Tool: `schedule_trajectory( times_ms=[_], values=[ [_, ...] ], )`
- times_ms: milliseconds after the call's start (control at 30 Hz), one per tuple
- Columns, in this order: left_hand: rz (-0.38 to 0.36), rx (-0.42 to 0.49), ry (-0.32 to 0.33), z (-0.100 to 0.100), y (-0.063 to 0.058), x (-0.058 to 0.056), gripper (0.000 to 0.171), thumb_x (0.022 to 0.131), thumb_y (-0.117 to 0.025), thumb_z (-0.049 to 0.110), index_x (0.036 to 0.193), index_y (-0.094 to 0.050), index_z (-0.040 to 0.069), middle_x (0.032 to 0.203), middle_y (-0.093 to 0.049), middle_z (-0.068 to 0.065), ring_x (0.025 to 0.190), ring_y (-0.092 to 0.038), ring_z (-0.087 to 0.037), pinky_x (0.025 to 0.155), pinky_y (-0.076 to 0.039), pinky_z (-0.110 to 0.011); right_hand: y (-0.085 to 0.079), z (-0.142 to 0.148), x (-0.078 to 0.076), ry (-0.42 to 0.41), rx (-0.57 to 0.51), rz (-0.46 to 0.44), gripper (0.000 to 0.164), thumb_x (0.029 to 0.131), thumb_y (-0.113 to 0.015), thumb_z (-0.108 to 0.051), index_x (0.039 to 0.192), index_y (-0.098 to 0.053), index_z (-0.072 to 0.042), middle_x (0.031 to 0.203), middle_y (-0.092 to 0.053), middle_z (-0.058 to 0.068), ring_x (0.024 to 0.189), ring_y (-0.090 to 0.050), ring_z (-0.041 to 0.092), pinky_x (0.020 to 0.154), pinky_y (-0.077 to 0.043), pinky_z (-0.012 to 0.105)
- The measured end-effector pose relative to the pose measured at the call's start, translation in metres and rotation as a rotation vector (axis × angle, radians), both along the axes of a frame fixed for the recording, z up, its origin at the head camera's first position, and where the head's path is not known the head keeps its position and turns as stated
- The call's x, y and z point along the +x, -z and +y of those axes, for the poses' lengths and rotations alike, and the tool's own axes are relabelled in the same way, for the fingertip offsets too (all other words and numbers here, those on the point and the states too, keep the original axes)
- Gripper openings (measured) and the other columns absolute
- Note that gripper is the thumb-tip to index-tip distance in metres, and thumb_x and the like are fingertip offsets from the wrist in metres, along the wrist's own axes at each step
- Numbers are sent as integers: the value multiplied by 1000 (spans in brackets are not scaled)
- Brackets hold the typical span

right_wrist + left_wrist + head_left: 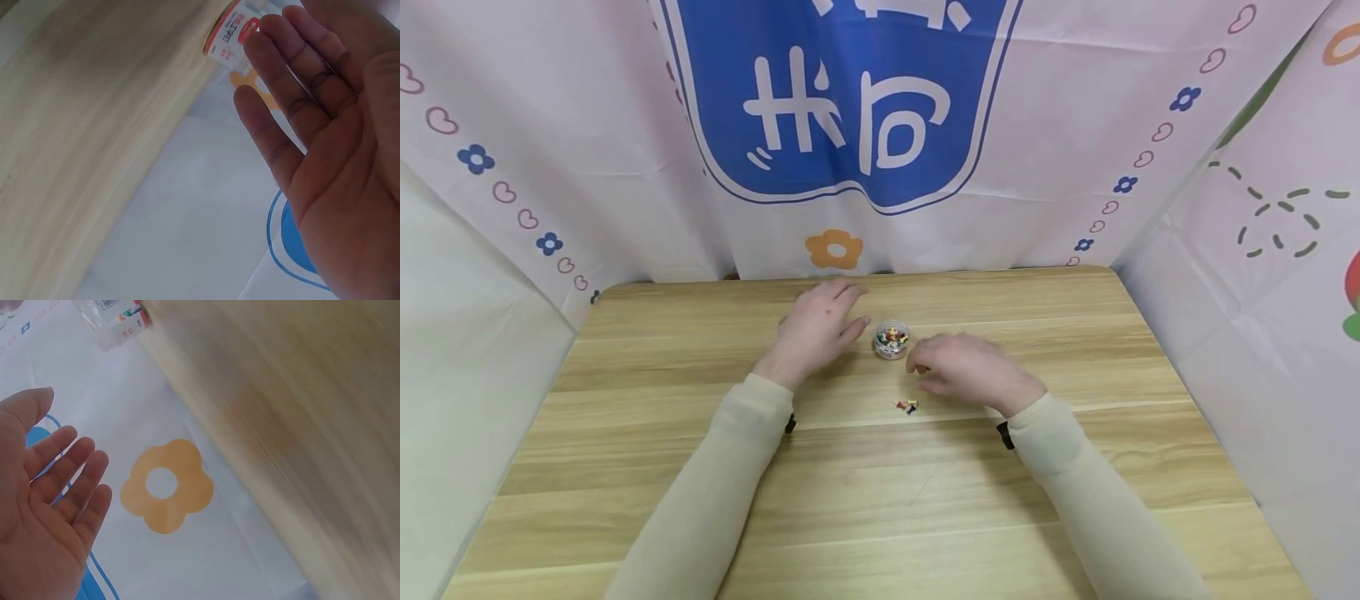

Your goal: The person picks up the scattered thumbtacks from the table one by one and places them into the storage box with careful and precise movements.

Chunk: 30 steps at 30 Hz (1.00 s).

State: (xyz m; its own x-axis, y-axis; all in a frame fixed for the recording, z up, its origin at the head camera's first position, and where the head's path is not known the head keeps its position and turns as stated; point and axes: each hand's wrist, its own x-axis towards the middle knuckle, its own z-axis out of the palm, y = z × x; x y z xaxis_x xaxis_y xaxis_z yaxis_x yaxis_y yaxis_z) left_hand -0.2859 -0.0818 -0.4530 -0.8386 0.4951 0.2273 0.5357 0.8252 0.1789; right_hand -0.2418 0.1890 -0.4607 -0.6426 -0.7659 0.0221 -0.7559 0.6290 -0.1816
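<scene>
A small clear round tub point(891, 350) holding several coloured push pins stands toward the back of the table. To its left is my left hand point(820, 325), apart from it, with nothing in its grasp; the left wrist view shows the fingers point(69, 481) loosely extended and the palm bare. My right hand point(966, 371) is just right of the tub, fingers relaxed. In the right wrist view the palm point(331, 181) is bare, and the labelled tub point(234, 37) appears beyond the fingertips. A few loose push pins point(908, 406), red, yellow and dark, lie in front of the tub.
The wood-grain table point(850, 517) extends to a white printed curtain point(625, 225) along its back edge. Another white cloth point(1247, 350) hangs along the right side. Both sleeved forearms point(700, 500) reach in from the front.
</scene>
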Motion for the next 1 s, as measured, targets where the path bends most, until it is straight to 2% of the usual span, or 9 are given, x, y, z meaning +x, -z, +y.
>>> schedule_trajectory(
  times_ms=[167,367,500,1000],
  values=[
    [67,-14,3,-4,2,1,60,102,-62,42,150,-52,7,152,-53,-13,139,-48,-31,118,-37,-50,3,-10,4,-29,28,25,15,93,-74,-22,108,-75,-21,110,-74,-7,100,-68,12,86,-58,31],
    [101,-23,-1,-8,5,3,62,103,-60,45,152,-50,8,154,-50,-12,141,-46,-31,118,-37,-51,9,-17,8,-39,43,17,6,93,-75,-21,98,-74,-23,94,-70,-12,82,-63,4,70,-56,25],
    [102,-24,-7,-9,7,3,62,103,-59,46,152,-50,9,155,-50,-12,141,-46,-31,118,-37,-51,12,-19,9,-34,69,0,5,92,-77,-23,93,-72,-25,88,-65,-15,75,-58,2,62,-52,23],
    [72,-46,-12,-9,12,5,62,103,-57,47,153,-49,11,154,-51,-11,141,-47,-31,119,-35,-51,20,-22,7,-35,81,-18,7,91,-76,-20,90,-72,-25,88,-66,-13,78,-60,4,67,-54,27]
  ],
)
